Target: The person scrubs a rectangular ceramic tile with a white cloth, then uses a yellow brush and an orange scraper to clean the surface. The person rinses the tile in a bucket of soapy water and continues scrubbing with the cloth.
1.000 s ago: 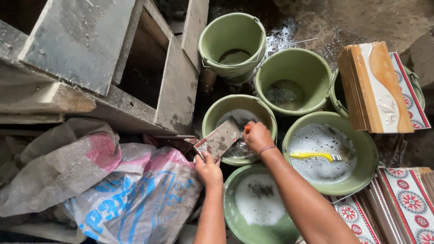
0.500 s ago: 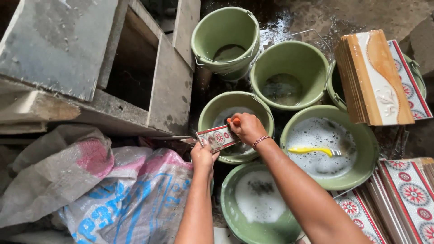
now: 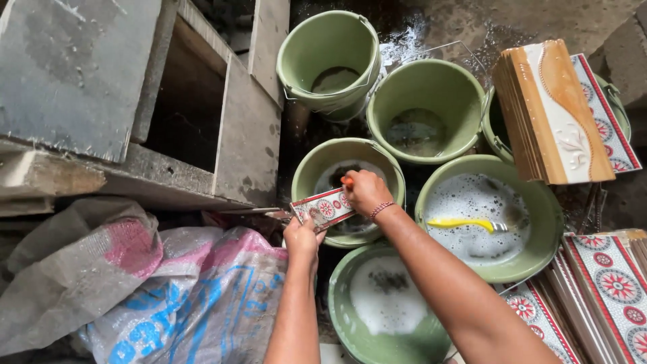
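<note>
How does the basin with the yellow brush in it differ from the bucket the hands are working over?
The basin is wide and shallow; the bucket under the hands is narrower and deeper. The basin's water is covered in white foam, with a yellow brush floating in it; the bucket's water is darker, with only patchy foam, and a patterned tile is held over it. Both are green, round and wet.

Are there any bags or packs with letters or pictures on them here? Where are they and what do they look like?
Printed sack: lower left, beside the left hand; crumpled white woven plastic with big blue letters and pink patches.
Grey sack: far lower left, against the printed one; dull, crumpled, with a faded pink patch.
No signs or screens in view.
</note>
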